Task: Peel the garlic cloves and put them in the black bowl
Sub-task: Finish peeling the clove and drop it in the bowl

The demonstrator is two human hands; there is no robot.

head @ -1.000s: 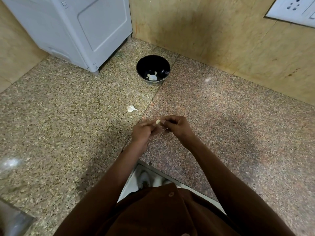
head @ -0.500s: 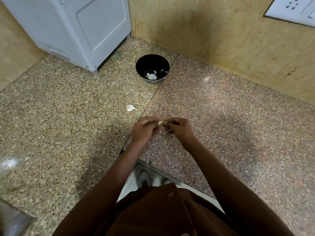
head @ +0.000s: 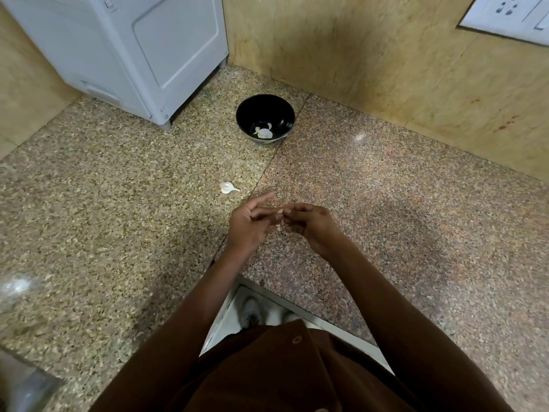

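The black bowl (head: pixel 265 117) stands at the back of the granite counter, near the corner, with a few pale garlic pieces (head: pixel 263 132) in its bottom. An unpeeled white garlic clove (head: pixel 228 187) lies on the counter between the bowl and my hands. Both hands meet over the middle of the counter. My right hand (head: pixel 309 226) pinches a small pale garlic clove (head: pixel 279 212) at its fingertips. My left hand (head: pixel 251 224) touches that clove too, its index finger stretched out straight and the other fingers loosely bent.
A white appliance (head: pixel 142 49) stands at the back left, close to the bowl. Beige stone walls close the corner, with a white socket plate (head: pixel 511 16) at the top right. The counter's front edge (head: pixel 297 304) cuts inward at my body, floor and shoes below.
My hands have stayed in the same spot with the clove between them. My left index finger has straightened and lifted away from the clove.
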